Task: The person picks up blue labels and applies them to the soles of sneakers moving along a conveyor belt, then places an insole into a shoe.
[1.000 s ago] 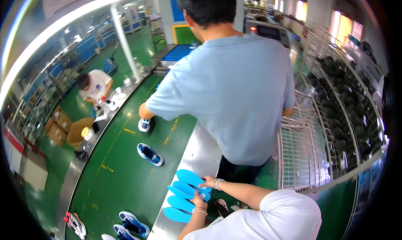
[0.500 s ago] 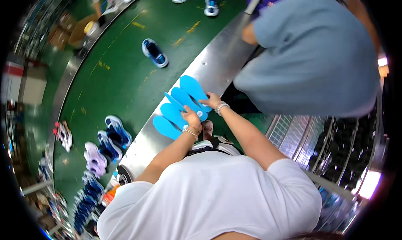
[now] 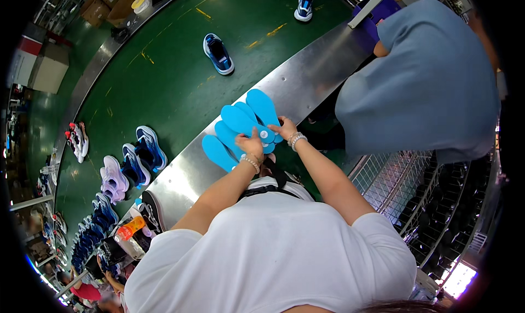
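Several bright blue shoe insoles lie fanned out and overlapping on the metal ledge in front of me. My left hand (image 3: 251, 144) is closed at the heel end of a middle insole (image 3: 239, 119), its thumb near a small white round sticker. That insole lies over its neighbours. My right hand (image 3: 285, 129) pinches the heel end of the far-right insole (image 3: 262, 106). A far-left insole (image 3: 217, 152) lies beside my left wrist. Beaded bracelets circle both wrists. My fingertips are partly hidden under the insoles.
Beyond the metal ledge (image 3: 188, 176) runs a green conveyor belt (image 3: 164, 83) with a blue sneaker (image 3: 218, 54), a lilac pair (image 3: 113, 179) and several more shoes. An orange-labelled bottle (image 3: 130, 229) lies at left. A person in grey-blue (image 3: 415, 83) stands close on my right, near wire racks (image 3: 383, 187).
The middle insole, tilted on edge before, now lies flatter across the others. My hands have drawn slightly closer together. The view has shifted, and the person on the right appears farther right.
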Action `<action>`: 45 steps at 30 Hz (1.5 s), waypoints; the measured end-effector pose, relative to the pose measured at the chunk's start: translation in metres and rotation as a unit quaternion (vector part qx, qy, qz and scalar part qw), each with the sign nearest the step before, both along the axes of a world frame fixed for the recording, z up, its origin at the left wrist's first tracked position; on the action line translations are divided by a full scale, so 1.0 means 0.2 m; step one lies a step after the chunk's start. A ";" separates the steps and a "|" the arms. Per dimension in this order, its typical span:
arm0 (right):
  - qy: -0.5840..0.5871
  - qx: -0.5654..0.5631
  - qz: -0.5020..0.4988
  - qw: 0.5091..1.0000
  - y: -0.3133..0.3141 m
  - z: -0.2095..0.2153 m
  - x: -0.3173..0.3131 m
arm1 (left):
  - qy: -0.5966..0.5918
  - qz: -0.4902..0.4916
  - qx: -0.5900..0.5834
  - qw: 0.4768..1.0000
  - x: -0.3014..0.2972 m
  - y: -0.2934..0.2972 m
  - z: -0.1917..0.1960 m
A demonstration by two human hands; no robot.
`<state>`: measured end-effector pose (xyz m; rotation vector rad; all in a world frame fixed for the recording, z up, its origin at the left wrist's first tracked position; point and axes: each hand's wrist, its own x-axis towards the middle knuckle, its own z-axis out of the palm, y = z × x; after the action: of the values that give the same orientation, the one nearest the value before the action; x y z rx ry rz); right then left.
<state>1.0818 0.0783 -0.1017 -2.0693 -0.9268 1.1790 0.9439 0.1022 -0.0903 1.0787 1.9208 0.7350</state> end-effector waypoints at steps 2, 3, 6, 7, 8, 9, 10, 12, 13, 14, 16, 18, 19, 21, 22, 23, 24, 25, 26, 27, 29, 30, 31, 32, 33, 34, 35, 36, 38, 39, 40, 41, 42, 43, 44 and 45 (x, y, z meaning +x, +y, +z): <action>-0.193 0.062 -0.016 0.979 -0.01 0.07 -0.06 | -0.006 0.040 -0.015 0.999 0.03 0.04 0.03; -0.286 0.089 -0.026 0.954 -0.01 0.12 -0.09 | -0.025 0.052 -0.048 0.997 0.06 0.06 0.12; -0.382 0.124 0.172 0.900 0.02 0.30 -0.16 | -0.078 0.053 -0.039 0.995 0.06 0.06 0.13; -0.381 0.147 0.207 0.889 0.03 0.33 -0.19 | -0.094 0.045 -0.019 0.994 0.05 0.05 0.09; -0.385 0.108 0.255 0.880 0.03 0.31 -0.21 | -0.137 0.042 -0.021 0.989 0.01 0.03 0.01; -0.391 0.074 0.303 0.866 0.06 0.30 -0.24 | -0.183 0.042 -0.019 0.982 -0.03 0.03 -0.10; -0.387 0.060 0.309 0.867 0.07 0.29 -0.27 | -0.235 0.037 -0.014 0.971 -0.04 0.05 -0.15; -0.414 0.075 0.307 0.854 0.06 0.29 -0.25 | -0.330 0.048 -0.057 0.941 -0.01 0.05 0.05; -0.418 0.056 0.326 0.846 0.07 0.33 -0.27 | -0.319 0.044 -0.068 0.944 -0.04 0.06 0.06; -0.424 0.068 0.322 0.844 0.06 0.37 -0.28 | -0.306 0.042 -0.080 0.948 -0.08 0.07 0.06; -0.426 0.056 0.317 0.845 0.02 0.38 -0.30 | -0.354 0.004 -0.124 0.927 -0.13 0.08 0.03; -0.377 0.016 0.314 0.871 -0.01 0.33 -0.32 | -0.322 -0.022 -0.147 0.935 -0.15 0.07 -0.06; -0.368 0.013 0.306 0.878 -0.02 0.25 -0.33 | -0.304 -0.037 -0.160 0.938 -0.13 0.07 -0.11; -0.323 0.031 0.313 0.892 -0.02 0.25 -0.29 | -0.318 -0.032 -0.208 0.924 -0.08 0.06 0.03; -0.322 0.039 0.236 0.916 -0.02 0.28 -0.27 | -0.325 -0.029 -0.232 0.916 -0.04 0.04 0.09; -0.319 0.053 0.165 0.932 0.00 0.32 -0.27 | -0.368 -0.024 -0.233 0.900 -0.06 0.05 0.02; -0.314 0.062 0.087 0.943 0.01 0.33 -0.25 | -0.407 -0.024 -0.240 0.881 -0.05 0.05 -0.01; -0.272 0.012 0.062 0.960 0.04 0.32 -0.21 | -0.483 -0.035 -0.270 0.832 -0.05 0.07 -0.05; -0.275 0.001 0.058 0.960 0.07 0.29 -0.19 | -0.553 -0.040 -0.302 0.776 -0.07 0.06 -0.08; -0.280 -0.003 0.064 0.958 0.13 0.28 -0.22 | -0.581 -0.024 -0.338 0.740 -0.12 0.09 -0.28; -0.276 -0.019 0.046 0.960 0.19 0.26 -0.20 | -0.564 -0.032 -0.346 0.749 -0.12 0.07 -0.41; -0.242 -0.022 0.011 0.970 0.20 0.24 -0.18 | -0.555 -0.042 -0.349 0.754 -0.07 0.09 -0.38; -0.207 -0.022 -0.021 0.978 0.20 0.22 -0.17 | -0.524 -0.034 -0.340 0.781 -0.02 0.10 -0.36; -0.166 -0.024 -0.056 0.984 0.20 0.19 -0.15 | -0.487 -0.027 -0.333 0.807 -0.01 0.08 -0.25; -0.127 -0.080 -0.074 0.986 0.20 0.19 -0.13 | -0.521 -0.027 -0.329 0.787 -0.01 0.07 -0.09; -0.129 -0.092 -0.048 0.986 0.21 0.17 -0.12 | -0.549 -0.053 -0.342 0.760 -0.02 0.09 -0.06; -0.131 -0.106 -0.025 0.985 0.22 0.11 -0.11 | -0.571 -0.065 -0.374 0.728 -0.02 0.11 -0.14; -0.129 -0.123 -0.003 0.984 0.22 0.03 -0.07 | -0.588 -0.075 -0.408 0.694 -0.02 0.13 -0.23; -0.044 -0.098 -0.037 0.994 0.21 -0.11 0.06 | -0.514 -0.114 -0.417 0.741 0.02 0.13 -0.05; -0.025 -0.098 -0.049 0.994 0.21 -0.13 0.07 | -0.527 -0.137 -0.420 0.726 0.01 0.14 -0.13; -0.006 -0.099 -0.062 0.993 0.21 -0.16 0.10 | -0.541 -0.126 -0.425 0.714 0.02 0.14 -0.21; 0.025 -0.121 -0.036 0.992 0.23 -0.13 0.11 | -0.544 -0.119 -0.423 0.715 0.00 0.14 -0.23; 0.055 -0.145 -0.015 0.988 0.23 -0.09 0.13 | -0.545 -0.113 -0.426 0.713 0.01 0.15 -0.16; 0.087 -0.170 0.005 0.982 0.21 -0.04 0.14 | -0.550 -0.130 -0.436 0.701 -0.01 0.15 -0.10; 0.151 -0.173 -0.001 0.973 0.19 0.02 0.12 | -0.542 -0.169 -0.423 0.706 -0.04 0.15 -0.14; 0.216 -0.172 -0.011 0.961 0.15 0.07 0.09 | -0.545 -0.168 -0.417 0.708 -0.06 0.14 -0.19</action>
<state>1.1006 0.1088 -0.0883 -1.9401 -0.5163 1.7900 0.9314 0.1294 -0.1285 0.2162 0.7589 0.1119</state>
